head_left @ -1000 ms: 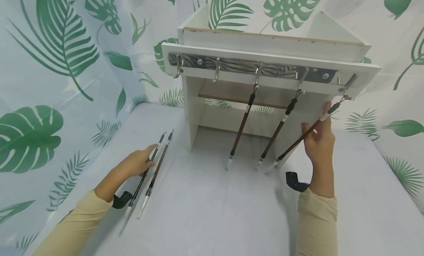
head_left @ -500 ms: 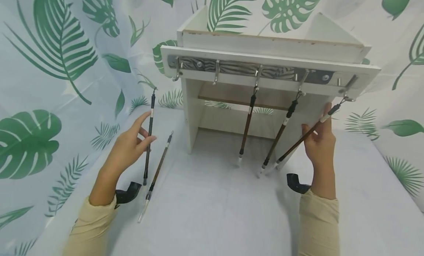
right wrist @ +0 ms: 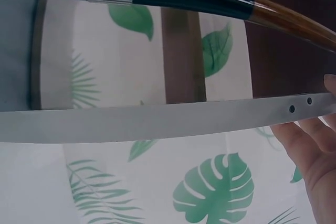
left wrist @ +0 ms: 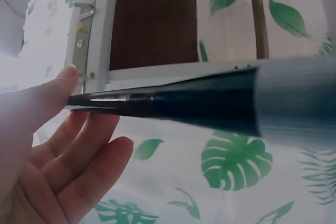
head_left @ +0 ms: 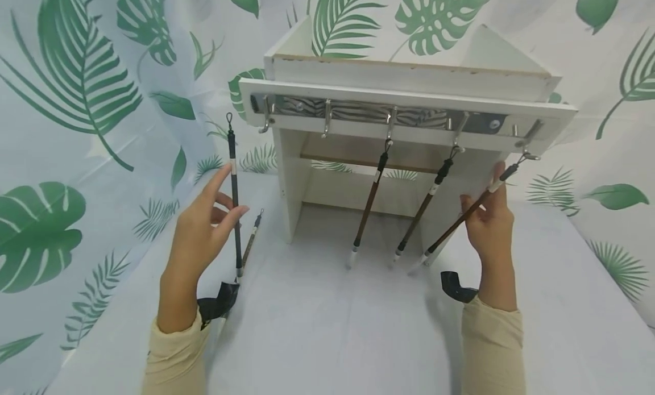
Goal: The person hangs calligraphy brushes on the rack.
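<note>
My left hand [head_left: 199, 236] pinches a dark calligraphy brush [head_left: 234, 184] between thumb and fingers. The brush stands nearly upright, loop at the top, left of a white shelf unit [head_left: 409, 79]. In the left wrist view its black ferrule [left wrist: 210, 106] and pale cap point toward the camera. Behind it, a second brush [head_left: 251, 241] lies on the table, partly hidden by the held one. My right hand [head_left: 491, 230] grips the unit's right side panel [right wrist: 157, 121], thumb inside and fingers outside. Three capped brushes, including a brown one [head_left: 372, 199], hang by loops from hooks.
A zebra-patterned hook rail [head_left: 358, 111] runs along the unit's front; its two left hooks, such as the leftmost hook [head_left: 266, 116], carry nothing. The white table [head_left: 327, 332] spreads in front, with leaf-printed cloth [head_left: 102, 71] behind and at the sides.
My left hand has lifted the dark brush off the table, turned it upright and moved it slightly right. The hanging brushes swing a little. My right hand keeps its hold on the panel.
</note>
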`<state>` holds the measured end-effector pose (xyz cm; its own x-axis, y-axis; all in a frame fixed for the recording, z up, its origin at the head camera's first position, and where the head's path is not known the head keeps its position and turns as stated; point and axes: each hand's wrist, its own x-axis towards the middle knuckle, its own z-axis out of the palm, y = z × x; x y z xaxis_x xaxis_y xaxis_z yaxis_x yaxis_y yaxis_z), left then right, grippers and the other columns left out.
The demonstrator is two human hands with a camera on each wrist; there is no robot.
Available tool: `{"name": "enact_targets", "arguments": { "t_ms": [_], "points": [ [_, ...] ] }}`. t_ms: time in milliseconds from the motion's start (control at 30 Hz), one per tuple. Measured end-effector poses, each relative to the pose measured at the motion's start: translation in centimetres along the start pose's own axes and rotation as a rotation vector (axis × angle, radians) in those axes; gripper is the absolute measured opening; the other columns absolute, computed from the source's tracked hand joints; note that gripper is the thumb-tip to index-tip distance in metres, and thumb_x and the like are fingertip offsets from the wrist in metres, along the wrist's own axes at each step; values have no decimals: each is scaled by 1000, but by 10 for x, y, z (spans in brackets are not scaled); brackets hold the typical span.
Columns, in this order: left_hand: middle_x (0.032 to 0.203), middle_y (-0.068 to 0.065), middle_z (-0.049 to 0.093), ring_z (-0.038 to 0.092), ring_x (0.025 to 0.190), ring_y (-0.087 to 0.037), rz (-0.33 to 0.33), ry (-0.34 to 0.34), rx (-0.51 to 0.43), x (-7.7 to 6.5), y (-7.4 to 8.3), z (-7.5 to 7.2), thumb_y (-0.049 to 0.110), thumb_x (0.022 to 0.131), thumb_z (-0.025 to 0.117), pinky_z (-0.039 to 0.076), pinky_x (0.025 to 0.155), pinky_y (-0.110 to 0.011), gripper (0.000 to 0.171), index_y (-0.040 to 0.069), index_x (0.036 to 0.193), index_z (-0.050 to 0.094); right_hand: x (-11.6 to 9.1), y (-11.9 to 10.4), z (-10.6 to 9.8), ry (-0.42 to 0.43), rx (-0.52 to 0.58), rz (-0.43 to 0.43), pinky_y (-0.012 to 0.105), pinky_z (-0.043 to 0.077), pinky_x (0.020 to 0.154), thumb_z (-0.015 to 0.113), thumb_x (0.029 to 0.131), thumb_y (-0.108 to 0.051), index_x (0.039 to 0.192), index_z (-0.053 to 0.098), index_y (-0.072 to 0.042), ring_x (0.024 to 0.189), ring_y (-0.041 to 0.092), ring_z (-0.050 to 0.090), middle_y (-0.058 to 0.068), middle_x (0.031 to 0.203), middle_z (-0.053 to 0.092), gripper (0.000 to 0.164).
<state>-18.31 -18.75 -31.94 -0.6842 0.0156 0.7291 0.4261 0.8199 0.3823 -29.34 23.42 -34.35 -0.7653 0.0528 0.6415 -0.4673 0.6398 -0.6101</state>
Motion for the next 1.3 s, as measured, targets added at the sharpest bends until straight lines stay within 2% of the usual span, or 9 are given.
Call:
{"name": "enact_targets", "arguments": {
  "t_ms": [200, 333, 467, 667, 867, 1100, 1300],
  "points": [
    [77, -11, 58, 60, 58, -18, 115, 30, -15, -5, -1, 9, 1, 72, 74, 54, 51, -32, 73, 8, 137, 40, -1, 0, 2, -5, -12, -23, 59, 46, 84, 52, 91, -6, 146, 11, -18, 117, 44, 48, 19, 139, 42, 70],
    [77, -9, 58, 59, 57, -16, 142, 24, -40, -3, 1, 13, 0, 73, 73, 54, 51, -31, 73, 9, 137, 39, -1, 0, 0, 13, -31, -44, 61, 46, 81, 52, 92, -10, 145, 12, -17, 114, 46, 49, 21, 136, 45, 67],
    [77, -8, 57, 58, 56, -15, 145, 16, -59, -3, 2, 13, 1, 74, 72, 54, 52, -30, 71, 9, 137, 40, -2, -1, -1, 18, -41, -68, 61, 46, 78, 52, 92, -14, 145, 13, -15, 111, 47, 51, 21, 134, 47, 66],
    [78, -8, 57, 57, 58, -14, 129, -11, -47, -4, 2, 15, 3, 76, 71, 51, 48, -26, 69, 10, 138, 39, 0, 4, -2, 12, -56, -87, 47, 47, 82, 50, 93, -19, 145, 13, -16, 113, 44, 51, 19, 135, 47, 64],
    [77, -8, 57, 58, 57, -14, 134, -23, -40, -4, 2, 16, 5, 77, 71, 53, 50, -28, 68, 10, 137, 40, 0, 0, -2, 10, -54, -91, 51, 46, 82, 50, 93, -17, 144, 13, -15, 113, 46, 50, 19, 136, 45, 63],
    [78, -7, 57, 57, 56, -13, 147, -36, -49, -3, 2, 19, 6, 77, 71, 51, 49, -27, 67, 10, 137, 40, 0, -3, -3, 5, -61, -53, 59, 45, 80, 51, 93, -16, 144, 12, -17, 115, 45, 50, 19, 136, 45, 65],
    [78, -7, 57, 56, 57, -12, 144, -43, -36, -3, 3, 20, 6, 78, 70, 53, 53, -27, 67, 11, 137, 39, 0, -3, -2, 9, -64, -63, 61, 45, 79, 51, 93, -15, 144, 13, -16, 114, 46, 49, 19, 137, 45, 64]
  ]
}}
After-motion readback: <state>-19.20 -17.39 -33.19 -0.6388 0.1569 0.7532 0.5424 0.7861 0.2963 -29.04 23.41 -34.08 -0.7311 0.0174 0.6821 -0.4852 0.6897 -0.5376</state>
